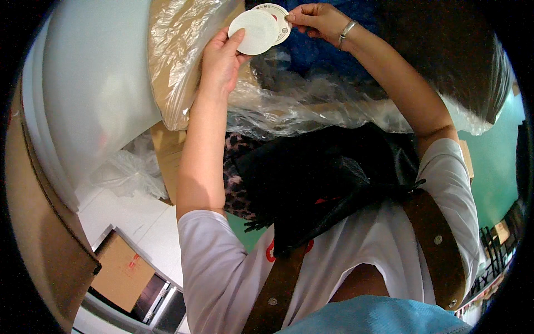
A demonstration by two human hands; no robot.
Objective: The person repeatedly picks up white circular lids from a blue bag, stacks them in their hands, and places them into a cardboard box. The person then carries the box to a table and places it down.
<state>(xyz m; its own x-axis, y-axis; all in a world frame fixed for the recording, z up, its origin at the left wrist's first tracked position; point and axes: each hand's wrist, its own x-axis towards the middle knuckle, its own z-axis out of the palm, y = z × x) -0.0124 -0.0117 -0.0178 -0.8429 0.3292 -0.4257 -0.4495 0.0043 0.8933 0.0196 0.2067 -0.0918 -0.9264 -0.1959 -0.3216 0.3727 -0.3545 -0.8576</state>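
My left hand (220, 62) grips a plain white round card disc (253, 34), thumb on top of it near its left edge. Just behind, a second round disc (282, 23), cream with printed marks and a bit of red, is partly covered by the white one. My right hand (318, 21) pinches that printed disc at its right edge between thumb and fingers. Both hands are raised over a cardboard box lined with clear plastic film (311, 114). Dark blue things (328, 53) lie inside, too dim to make out.
A large pale, curved surface (100, 83) stands at the left. Crumpled clear plastic (130, 170) hangs below it. A brown carton (122, 270) sits at the lower left. Black cloth (328, 167) covers my lap, and green floor (495, 150) shows at the right.
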